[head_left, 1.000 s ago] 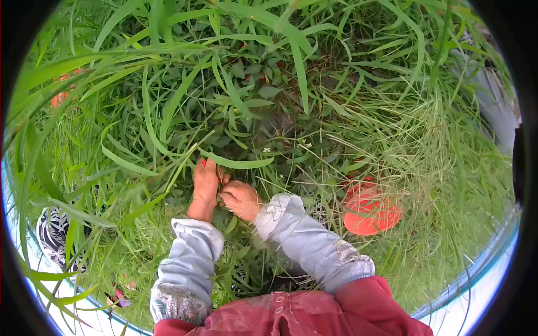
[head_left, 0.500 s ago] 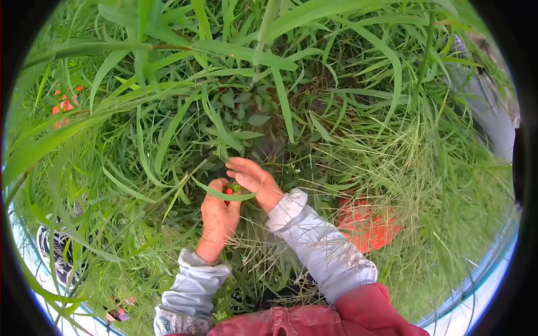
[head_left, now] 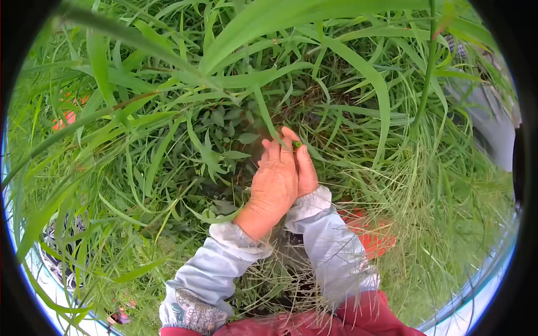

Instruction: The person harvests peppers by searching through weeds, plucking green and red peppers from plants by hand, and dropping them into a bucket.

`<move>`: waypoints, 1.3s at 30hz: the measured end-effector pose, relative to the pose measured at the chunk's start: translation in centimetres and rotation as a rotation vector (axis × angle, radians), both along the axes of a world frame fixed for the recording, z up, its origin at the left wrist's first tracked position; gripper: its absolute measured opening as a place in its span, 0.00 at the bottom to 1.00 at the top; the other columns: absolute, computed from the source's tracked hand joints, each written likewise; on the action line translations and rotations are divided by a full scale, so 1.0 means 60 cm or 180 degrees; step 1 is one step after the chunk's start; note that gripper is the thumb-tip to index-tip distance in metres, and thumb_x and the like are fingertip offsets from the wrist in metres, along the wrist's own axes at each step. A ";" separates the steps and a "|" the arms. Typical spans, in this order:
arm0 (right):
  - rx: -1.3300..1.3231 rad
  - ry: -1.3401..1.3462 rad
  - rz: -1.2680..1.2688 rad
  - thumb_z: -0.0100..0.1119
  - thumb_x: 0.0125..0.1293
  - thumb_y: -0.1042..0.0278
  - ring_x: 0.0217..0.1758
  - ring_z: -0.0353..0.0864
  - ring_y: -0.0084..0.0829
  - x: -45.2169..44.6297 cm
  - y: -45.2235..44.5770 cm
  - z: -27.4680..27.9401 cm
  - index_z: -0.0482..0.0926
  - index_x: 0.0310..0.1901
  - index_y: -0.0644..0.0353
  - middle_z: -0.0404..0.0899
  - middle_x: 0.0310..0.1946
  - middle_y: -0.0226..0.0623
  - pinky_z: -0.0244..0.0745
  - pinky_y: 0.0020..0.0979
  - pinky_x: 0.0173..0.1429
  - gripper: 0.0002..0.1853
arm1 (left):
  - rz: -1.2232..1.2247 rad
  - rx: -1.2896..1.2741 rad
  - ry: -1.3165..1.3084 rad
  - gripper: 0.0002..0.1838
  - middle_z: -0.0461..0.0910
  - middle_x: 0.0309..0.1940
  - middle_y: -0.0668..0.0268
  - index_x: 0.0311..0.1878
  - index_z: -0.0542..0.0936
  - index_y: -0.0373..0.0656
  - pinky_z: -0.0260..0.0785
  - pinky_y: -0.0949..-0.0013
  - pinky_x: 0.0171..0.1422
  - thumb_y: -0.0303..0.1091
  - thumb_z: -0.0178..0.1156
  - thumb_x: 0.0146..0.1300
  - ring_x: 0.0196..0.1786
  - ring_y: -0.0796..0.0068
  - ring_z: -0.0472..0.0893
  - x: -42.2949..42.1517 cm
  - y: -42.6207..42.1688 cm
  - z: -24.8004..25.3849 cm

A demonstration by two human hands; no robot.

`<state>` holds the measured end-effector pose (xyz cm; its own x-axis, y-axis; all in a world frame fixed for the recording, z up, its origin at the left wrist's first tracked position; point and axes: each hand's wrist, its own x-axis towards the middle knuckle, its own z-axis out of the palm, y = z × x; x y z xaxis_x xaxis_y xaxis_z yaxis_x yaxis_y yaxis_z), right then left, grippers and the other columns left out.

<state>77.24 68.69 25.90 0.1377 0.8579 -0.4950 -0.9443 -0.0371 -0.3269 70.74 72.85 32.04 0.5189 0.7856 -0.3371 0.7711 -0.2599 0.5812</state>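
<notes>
A broad grass blade (head_left: 269, 19) arches above, dry stalks (head_left: 417, 162) partly screen an orange-red object (head_left: 379, 242), leafy weeds (head_left: 216, 120) crowd the ground; a small green thing (head_left: 297, 144) sits beside the thumb of the right hand (head_left: 306, 175), left hand (head_left: 274, 182) overlapping, each grip's closure impossible to tell

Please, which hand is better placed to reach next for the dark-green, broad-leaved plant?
Probably the left hand: it is nearer to the dark-green, broad-leaved plant. The right hand lies partly beneath the left, with a small, green, fruit-like piece at its fingers.
</notes>
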 end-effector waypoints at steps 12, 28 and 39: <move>-0.0360 -0.1389 -0.0036 0.55 0.62 0.67 0.23 0.66 0.21 0.247 0.075 0.009 0.67 0.55 0.51 0.72 0.32 0.30 0.62 0.22 0.21 0.19 | 0.1386 -0.0604 0.0379 0.20 0.75 0.44 0.46 0.48 0.72 0.35 0.68 0.55 0.51 0.36 0.57 0.53 0.47 0.46 0.75 -0.093 0.099 -0.287; -0.0263 -0.0926 -0.0333 0.46 0.66 0.66 0.25 0.66 0.22 0.462 -0.146 -0.007 0.62 0.62 0.48 0.71 0.36 0.33 0.63 0.22 0.25 0.22 | 0.2645 -0.1068 -0.0649 0.14 0.80 0.42 0.66 0.46 0.77 0.42 0.67 0.75 0.48 0.32 0.63 0.56 0.42 0.80 0.77 -0.089 0.150 -0.338; -0.0477 -0.2967 0.2557 0.55 0.59 0.73 0.35 0.73 0.21 0.258 0.029 0.013 0.76 0.48 0.56 0.74 0.34 0.32 0.68 0.22 0.38 0.14 | 0.3220 -0.1549 -0.2781 0.19 0.76 0.41 0.66 0.50 0.72 0.39 0.67 0.72 0.46 0.32 0.62 0.55 0.42 0.75 0.75 -0.081 0.147 -0.339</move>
<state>92.74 70.44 26.69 -0.0489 0.8054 -0.5907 -0.0463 -0.5926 -0.8042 65.88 81.68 11.73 -0.0088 0.8379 -0.5458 -0.1464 0.5388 0.8296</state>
